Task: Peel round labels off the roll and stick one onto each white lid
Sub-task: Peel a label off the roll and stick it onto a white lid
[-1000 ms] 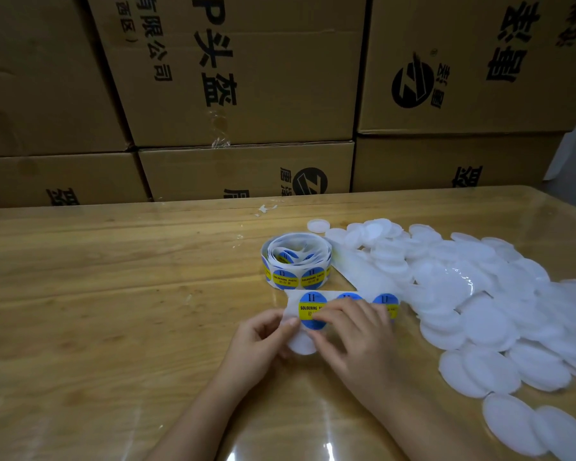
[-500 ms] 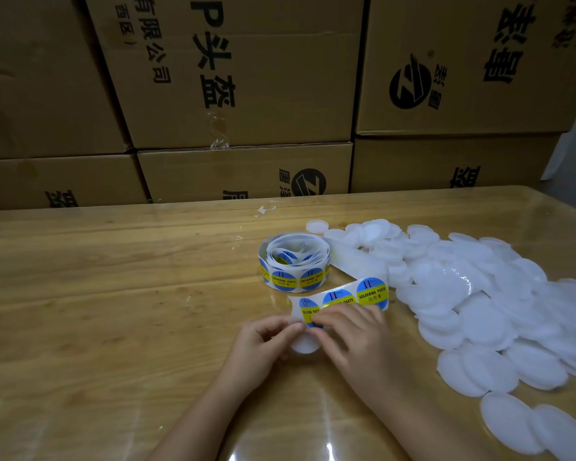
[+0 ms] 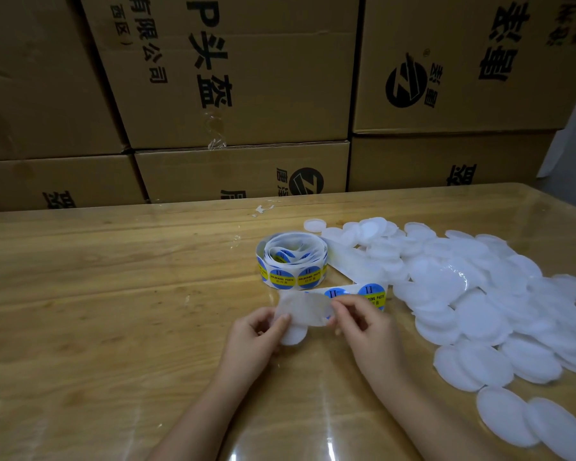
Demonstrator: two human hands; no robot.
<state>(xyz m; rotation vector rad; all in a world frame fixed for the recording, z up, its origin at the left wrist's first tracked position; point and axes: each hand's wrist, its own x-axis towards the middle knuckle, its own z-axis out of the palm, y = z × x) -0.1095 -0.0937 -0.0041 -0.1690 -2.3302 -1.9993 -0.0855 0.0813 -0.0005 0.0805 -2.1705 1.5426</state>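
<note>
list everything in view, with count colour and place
cardboard boxes: six, brown, stacked behind the table
table: one, glossy wood, under everything
label roll: one, white with blue-yellow labels, table centre
label strip: one, two blue-yellow labels showing, beside the roll
white lids: too many to count, heaped at right
single lid: one, white, under the hands
pale round piece: one, whitish, between the hands, perhaps a peeled label's back
scraps: few, whitish, far table edge
left hand: one, pinches the piece's left edge
right hand: one, pinches its right edge
</note>
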